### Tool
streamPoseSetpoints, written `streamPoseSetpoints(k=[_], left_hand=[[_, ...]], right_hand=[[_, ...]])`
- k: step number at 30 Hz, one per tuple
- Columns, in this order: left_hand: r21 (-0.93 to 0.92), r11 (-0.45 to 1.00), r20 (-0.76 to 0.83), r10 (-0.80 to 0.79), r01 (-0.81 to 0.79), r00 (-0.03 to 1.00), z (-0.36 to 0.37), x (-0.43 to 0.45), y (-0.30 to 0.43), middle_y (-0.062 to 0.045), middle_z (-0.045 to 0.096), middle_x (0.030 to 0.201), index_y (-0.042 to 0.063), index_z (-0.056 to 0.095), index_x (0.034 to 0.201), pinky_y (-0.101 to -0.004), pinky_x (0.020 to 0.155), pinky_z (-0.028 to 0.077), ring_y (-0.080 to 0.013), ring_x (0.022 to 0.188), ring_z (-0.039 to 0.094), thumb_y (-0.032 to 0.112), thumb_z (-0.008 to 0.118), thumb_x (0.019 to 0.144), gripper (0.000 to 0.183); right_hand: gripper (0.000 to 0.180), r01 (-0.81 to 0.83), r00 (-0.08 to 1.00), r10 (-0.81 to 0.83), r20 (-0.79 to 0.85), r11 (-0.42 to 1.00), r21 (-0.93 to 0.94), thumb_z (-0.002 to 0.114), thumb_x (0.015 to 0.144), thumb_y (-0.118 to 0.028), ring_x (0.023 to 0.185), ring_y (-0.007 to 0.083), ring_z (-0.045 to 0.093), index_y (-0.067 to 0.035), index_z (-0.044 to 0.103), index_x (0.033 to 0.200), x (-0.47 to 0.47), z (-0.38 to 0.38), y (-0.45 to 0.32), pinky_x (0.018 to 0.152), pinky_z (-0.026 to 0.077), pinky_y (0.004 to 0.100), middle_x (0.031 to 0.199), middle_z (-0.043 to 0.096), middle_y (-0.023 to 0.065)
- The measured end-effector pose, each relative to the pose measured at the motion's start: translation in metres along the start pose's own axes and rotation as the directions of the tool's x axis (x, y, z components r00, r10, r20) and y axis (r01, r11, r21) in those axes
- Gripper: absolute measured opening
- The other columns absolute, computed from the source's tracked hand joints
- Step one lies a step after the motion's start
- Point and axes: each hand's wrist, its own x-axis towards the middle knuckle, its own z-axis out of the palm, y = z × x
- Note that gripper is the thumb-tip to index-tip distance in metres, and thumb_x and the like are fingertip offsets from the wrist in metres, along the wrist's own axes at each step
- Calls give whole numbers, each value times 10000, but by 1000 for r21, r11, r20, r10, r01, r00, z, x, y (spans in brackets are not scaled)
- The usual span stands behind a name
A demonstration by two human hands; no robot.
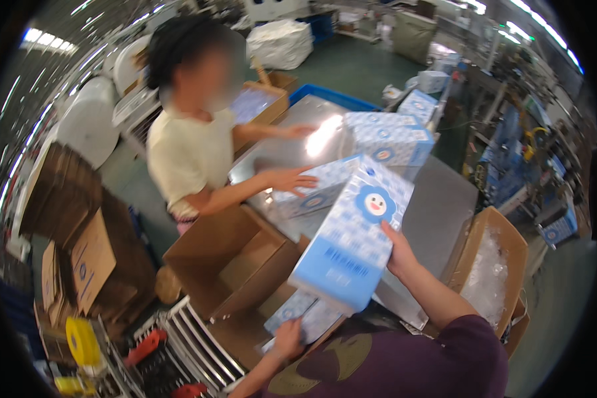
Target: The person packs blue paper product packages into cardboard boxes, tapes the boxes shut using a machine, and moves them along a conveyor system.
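A blue-and-white plastic-wrapped pack (348,239) with a smiling flower face is tilted over the edge of an open cardboard carton (224,323). My right hand (400,251) grips this pack along its right side. Below its lower end, similar blue-and-white packs (323,318) lie inside the carton. My left hand (289,339) touches these packs at the carton's near side; its fingertips are partly hidden, so its grip is unclear.
Across the metal table (428,199), a co-worker's hand (293,180) rests against another pack (298,196). More packs (388,137) stand behind. A box of clear plastic (487,273) is at right; flattened cartons (94,258), a roller conveyor (204,333) and yellow tape (82,341) are at left.
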Motion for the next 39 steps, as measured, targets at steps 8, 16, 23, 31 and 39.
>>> streamPoseSetpoints(k=[8,16,23,31,39], left_hand=[[-187,980,100,-50,69,994,48,22,-9,-250,565,1196,-5,317,1424,-464,996,422,-439,1129,535,418,771,698,955],[-404,871,353,-134,280,926,48,19,-29,-258,604,1209,-3,406,1411,-422,904,496,-390,1066,611,473,687,832,801],[78,933,80,-357,351,931,36,58,-81,-278,404,1435,-27,457,1361,-544,1092,311,-427,1349,358,407,669,832,716],[168,975,505,-212,146,837,104,71,-194,-270,505,1355,-31,598,1206,-439,1028,439,-409,1223,514,412,700,803,607],[266,855,120,428,-445,896,119,54,-212,-170,652,944,14,645,962,-453,802,508,-322,885,631,268,632,892,264]], right_hand=[[823,998,-22,499,866,-41,49,654,753,-109,1077,323,549,-287,342,1493,-2,59,155,949,422,459,1220,536,168],[578,852,518,664,539,-451,-265,586,833,-141,1367,285,386,-167,476,1400,10,39,296,1139,278,484,1424,473,128],[262,661,742,71,666,-236,-712,634,768,-142,1216,312,502,-26,682,998,-4,-33,79,1001,398,494,1119,620,194],[684,-907,109,-840,-531,134,-399,760,751,-328,1259,413,443,-26,522,1317,-186,-344,-36,1054,363,515,1340,500,220],[463,-751,554,-617,-559,-79,-656,642,863,-240,1067,379,603,-97,569,1297,-223,-355,-16,892,511,449,1171,631,173]])
